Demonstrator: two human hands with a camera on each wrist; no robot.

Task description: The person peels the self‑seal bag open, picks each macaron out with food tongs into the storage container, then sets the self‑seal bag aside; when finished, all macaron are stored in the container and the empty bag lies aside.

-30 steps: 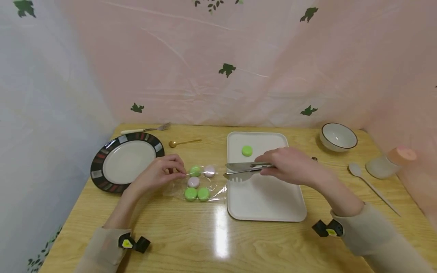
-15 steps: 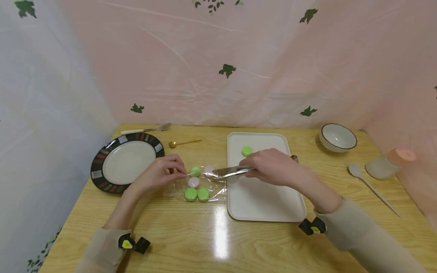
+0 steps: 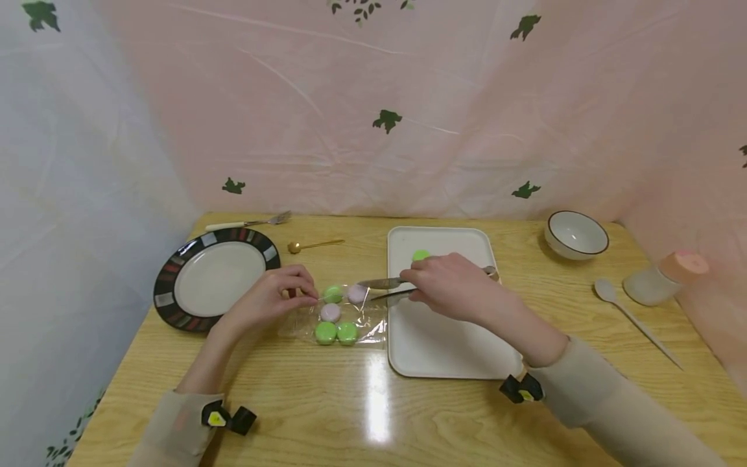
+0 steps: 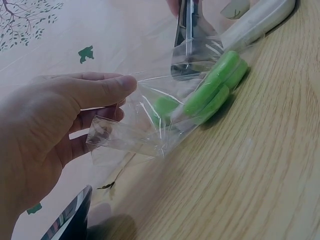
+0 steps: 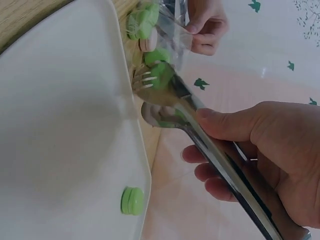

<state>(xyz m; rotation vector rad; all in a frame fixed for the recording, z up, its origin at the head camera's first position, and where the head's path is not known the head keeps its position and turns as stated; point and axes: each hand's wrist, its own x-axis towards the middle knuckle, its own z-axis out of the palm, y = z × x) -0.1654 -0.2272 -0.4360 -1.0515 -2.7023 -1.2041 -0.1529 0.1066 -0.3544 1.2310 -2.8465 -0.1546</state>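
Note:
My left hand [image 3: 274, 295] pinches the edge of a clear plastic bag [image 4: 130, 142] between thumb and fingers. Inside lie several green macarons [image 3: 325, 333] and two lilac macarons [image 3: 331, 313]. My right hand [image 3: 454, 285] grips metal tongs [image 5: 215, 155] around their arms. One tong end is slotted like a fork; the ends stand apart. In the head view they reach the bag's right end, close to the upper lilac macaron [image 3: 357, 294]; whether they touch it I cannot tell. A single green macaron [image 5: 133, 201] sits on the white tray [image 3: 455, 353], partly behind my right hand in the head view.
A dark-rimmed plate [image 3: 218, 279] is left of my left hand. Behind lie a fork [image 3: 248, 222] and a small gold spoon [image 3: 315, 244]. At the right are a bowl [image 3: 576, 235], a grey spoon [image 3: 636, 322] and a jar with a pinkish lid [image 3: 665, 279].
My right hand has moved left with the tongs, from over the tray to the bag. The tong ends closed together midway and now stand apart. My left hand has stayed put.

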